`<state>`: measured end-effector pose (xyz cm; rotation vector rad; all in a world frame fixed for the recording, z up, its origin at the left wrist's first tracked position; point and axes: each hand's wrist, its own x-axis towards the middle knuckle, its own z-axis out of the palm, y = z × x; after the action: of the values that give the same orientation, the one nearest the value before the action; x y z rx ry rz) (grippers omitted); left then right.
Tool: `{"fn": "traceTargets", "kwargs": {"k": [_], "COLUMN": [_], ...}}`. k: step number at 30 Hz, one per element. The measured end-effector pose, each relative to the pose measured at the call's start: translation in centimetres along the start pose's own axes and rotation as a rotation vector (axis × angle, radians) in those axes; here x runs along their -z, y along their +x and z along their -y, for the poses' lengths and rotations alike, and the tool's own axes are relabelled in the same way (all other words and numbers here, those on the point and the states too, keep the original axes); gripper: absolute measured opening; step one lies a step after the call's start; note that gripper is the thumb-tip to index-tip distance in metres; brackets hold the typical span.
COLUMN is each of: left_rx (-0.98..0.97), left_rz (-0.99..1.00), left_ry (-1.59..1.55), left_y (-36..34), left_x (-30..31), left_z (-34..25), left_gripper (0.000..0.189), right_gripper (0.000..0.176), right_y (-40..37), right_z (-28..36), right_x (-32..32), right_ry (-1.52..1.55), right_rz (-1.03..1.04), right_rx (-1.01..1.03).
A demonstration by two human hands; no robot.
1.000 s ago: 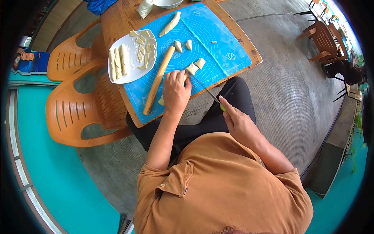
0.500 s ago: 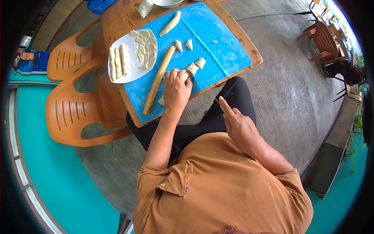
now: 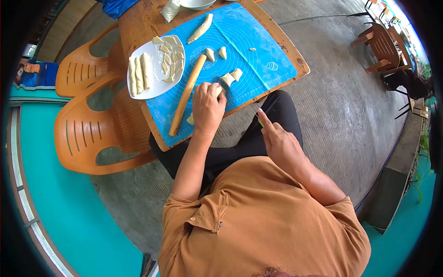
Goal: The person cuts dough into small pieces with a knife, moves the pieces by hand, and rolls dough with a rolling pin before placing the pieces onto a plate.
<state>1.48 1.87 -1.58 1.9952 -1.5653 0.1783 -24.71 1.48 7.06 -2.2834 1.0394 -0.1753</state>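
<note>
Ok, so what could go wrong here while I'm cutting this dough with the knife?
1. The left hand pins the dough roll right where the knife in the right hand points, so the fingertips could get nicked.
2. The rolling pin lies loose beside that hand, with its end near the table edge. A bump might send it off.
3. One cut piece sits at the near edge of the mat and could be knocked down.

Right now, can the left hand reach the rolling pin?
Probably yes: the left hand holds the dough strip on the blue mat right beside the rolling pin, with nothing between them.
</note>
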Motion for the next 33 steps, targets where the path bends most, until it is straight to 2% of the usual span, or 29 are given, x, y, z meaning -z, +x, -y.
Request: {"fn": "traceTargets", "kwargs": {"k": [3,8,11,19,33], "left_rx": [0.002,0.006,-0.012,0.053,0.051], "left_rz": [0.004,0.007,-0.024,-0.011,-0.035], "left_ry": [0.001,-0.009,-0.034,-0.114,-0.110], "left_y": [0.1,-0.1,-0.6,-1.7,-1.8], "left_x": [0.1,0.5,1.2,2.1,1.7], "left_z": [0.0,-0.1,0.0,0.4,0.8], "left_gripper": [0.026,0.027,0.027,0.024,0.020], "right_gripper": [0.060,0.059,0.059,0.059,0.057], "right_y": [0.1,-0.3,-0.9,-1.9,-1.6], "right_z": [0.0,-0.7,-0.2,1.0,1.5], "right_x": [0.1,0.1,0.8,0.6,-0.6], "right_ry": [0.017,0.165,0.215,0.226,0.185], "right_rz": [0.002,-0.048,0.009,0.043,-0.005], "right_rx": [-0.012,0.092,0.059,0.080,0.126]}}
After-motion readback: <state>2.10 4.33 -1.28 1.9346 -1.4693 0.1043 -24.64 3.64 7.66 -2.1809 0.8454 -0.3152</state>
